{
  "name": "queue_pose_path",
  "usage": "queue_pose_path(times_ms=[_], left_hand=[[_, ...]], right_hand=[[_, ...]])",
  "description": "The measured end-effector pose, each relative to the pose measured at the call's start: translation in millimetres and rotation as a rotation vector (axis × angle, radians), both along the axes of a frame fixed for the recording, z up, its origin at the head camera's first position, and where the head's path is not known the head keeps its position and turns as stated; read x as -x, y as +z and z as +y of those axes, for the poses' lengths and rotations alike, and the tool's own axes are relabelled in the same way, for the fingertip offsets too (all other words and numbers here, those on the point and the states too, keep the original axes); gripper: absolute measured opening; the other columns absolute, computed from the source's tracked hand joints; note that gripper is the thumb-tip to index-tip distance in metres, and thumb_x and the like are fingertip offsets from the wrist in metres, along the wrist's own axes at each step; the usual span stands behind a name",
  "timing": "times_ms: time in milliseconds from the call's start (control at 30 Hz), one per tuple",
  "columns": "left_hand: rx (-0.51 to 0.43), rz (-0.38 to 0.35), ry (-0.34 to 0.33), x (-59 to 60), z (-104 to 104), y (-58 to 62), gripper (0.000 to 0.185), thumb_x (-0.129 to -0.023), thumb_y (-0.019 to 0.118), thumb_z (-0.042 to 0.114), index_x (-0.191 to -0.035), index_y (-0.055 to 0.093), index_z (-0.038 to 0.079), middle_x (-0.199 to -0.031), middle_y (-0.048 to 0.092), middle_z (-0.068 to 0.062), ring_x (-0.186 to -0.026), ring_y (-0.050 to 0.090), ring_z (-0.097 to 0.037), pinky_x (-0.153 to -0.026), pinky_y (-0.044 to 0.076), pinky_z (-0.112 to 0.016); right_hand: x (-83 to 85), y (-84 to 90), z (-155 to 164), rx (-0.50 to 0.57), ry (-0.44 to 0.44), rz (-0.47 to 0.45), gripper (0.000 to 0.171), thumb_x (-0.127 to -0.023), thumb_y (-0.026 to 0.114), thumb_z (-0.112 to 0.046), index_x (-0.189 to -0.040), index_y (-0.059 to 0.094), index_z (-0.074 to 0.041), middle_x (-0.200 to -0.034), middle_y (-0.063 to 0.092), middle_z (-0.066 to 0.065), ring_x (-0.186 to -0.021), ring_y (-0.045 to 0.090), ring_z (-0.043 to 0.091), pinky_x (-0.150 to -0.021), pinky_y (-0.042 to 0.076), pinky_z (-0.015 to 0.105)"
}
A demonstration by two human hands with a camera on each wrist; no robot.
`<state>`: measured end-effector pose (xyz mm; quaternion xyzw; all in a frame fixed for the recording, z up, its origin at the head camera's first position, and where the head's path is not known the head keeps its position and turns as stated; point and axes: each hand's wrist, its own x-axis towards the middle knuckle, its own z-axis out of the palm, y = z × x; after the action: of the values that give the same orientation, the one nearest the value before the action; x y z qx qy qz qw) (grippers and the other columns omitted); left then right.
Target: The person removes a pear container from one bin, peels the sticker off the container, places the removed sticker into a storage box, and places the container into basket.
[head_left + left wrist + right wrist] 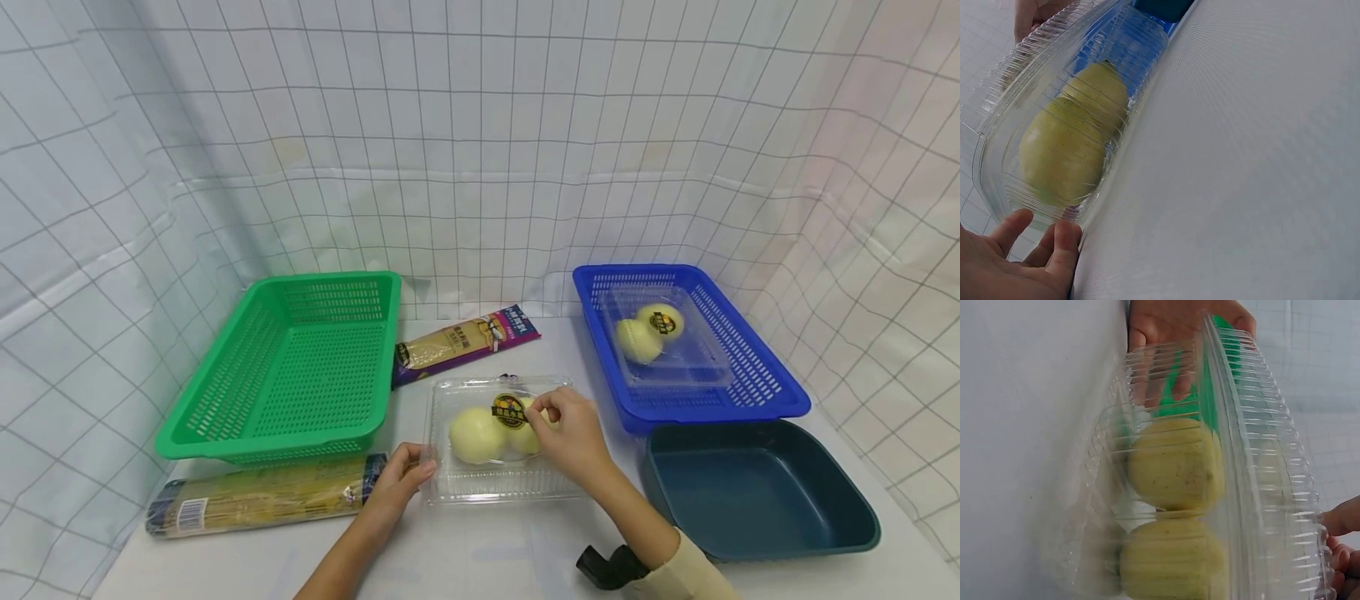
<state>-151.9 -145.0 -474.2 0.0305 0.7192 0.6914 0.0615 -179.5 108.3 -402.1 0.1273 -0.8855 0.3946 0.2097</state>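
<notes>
A clear plastic clamshell box lies on the white table with two yellow-green fruits and a round sticker on its lid. My left hand grips the box's left front corner, thumb on the rim. My right hand lies on the lid with curled fingers that pinch it beside the sticker. In the left wrist view, fingertips touch the box end. The right wrist view shows the fruits through the ribbed lid and my right fingertips at its rim.
An empty green basket stands at the left. At the right, a blue basket holds a second clear box of fruit. A dark teal tray sits in front of it. Two pasta packets lie on the table.
</notes>
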Motion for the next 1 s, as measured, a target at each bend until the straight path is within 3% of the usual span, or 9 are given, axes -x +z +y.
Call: queue_pose_path(times_ms=[167,467,1000], left_hand=[[0.006,-0.004,0.003,-0.5,0.0,0.6,0.034,-0.094,0.054,0.019,-0.117,0.048,-0.005,-0.122,0.054,-0.018,-0.109,0.054,-0.023,-0.093,0.043,-0.039],[0.01,-0.005,0.009,-2.7,-0.8,3.0,0.035,-0.094,0.053,0.019,-0.118,0.048,-0.006,-0.122,0.054,-0.02,-0.105,0.054,-0.021,-0.089,0.043,-0.037],[0.031,0.009,-0.011,-1.2,0.0,2.6,0.033,-0.095,0.051,0.018,-0.118,0.048,-0.006,-0.122,0.053,-0.019,-0.108,0.053,-0.023,-0.09,0.042,-0.038]], right_hand=[[-2.4,3.5,12.0,0.066,0.015,0.022,0.015,-0.08,0.074,-0.001,-0.072,0.064,-0.007,-0.066,0.042,-0.003,-0.065,0.041,0.013,-0.063,0.033,0.029],[-15.8,13.3,39.3,0.04,-0.024,-0.042,0.013,-0.085,0.073,-0.004,-0.077,0.063,-0.007,-0.069,0.041,-0.001,-0.069,0.041,0.017,-0.065,0.033,0.032],[-26.3,8.2,94.5,0.053,-0.125,-0.058,0.01,-0.09,0.07,-0.008,-0.085,0.066,-0.001,-0.074,0.044,0.001,-0.067,0.042,0.014,-0.055,0.035,0.024]])
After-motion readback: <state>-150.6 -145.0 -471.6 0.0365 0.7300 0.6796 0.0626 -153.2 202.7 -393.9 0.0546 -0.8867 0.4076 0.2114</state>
